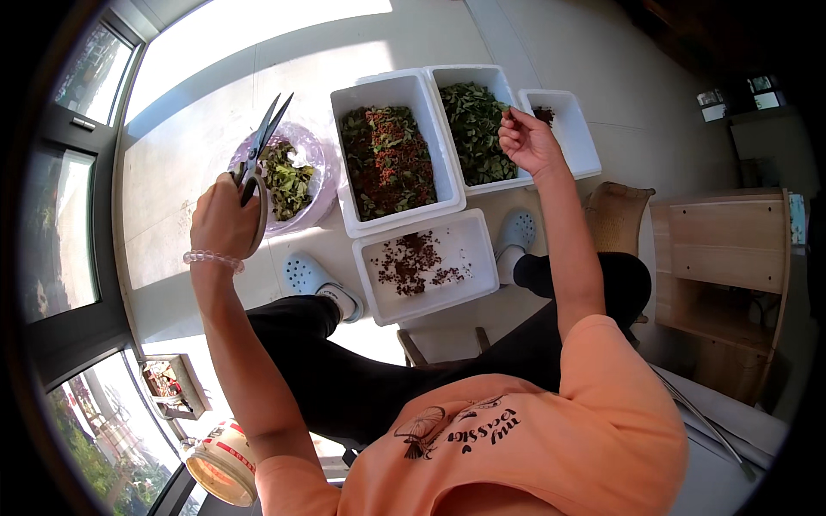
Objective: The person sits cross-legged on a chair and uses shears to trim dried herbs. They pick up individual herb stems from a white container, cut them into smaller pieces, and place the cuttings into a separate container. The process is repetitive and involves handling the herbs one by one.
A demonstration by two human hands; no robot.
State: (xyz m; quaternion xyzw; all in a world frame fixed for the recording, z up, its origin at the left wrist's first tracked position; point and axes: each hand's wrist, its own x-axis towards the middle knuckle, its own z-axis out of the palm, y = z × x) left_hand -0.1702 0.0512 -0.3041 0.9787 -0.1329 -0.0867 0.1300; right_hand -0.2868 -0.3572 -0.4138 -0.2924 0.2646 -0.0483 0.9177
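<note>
My left hand (222,209), with a clear bead bracelet at the wrist, holds scissors (263,138) whose blades point up and stand slightly apart. Below and beside them is a basin lined with clear plastic (326,174), holding cut leaves (287,184). My right hand (530,143) pinches a small green leafy piece (506,111) over the right edge of a white foam box (484,72) of green leaves (474,129). Left of that box, a larger foam box (381,90) holds reddish berries (390,148) and leaves. Nearer my body, a shallow foam box (426,308) holds dark red berries (413,258).
A small white foam box (577,138) with dark bits stands at the right. My feet in light blue clogs (306,274) flank the shallow box. A woven chair (616,216) and a wooden cabinet (723,245) are at right, a glass door (64,226) at left.
</note>
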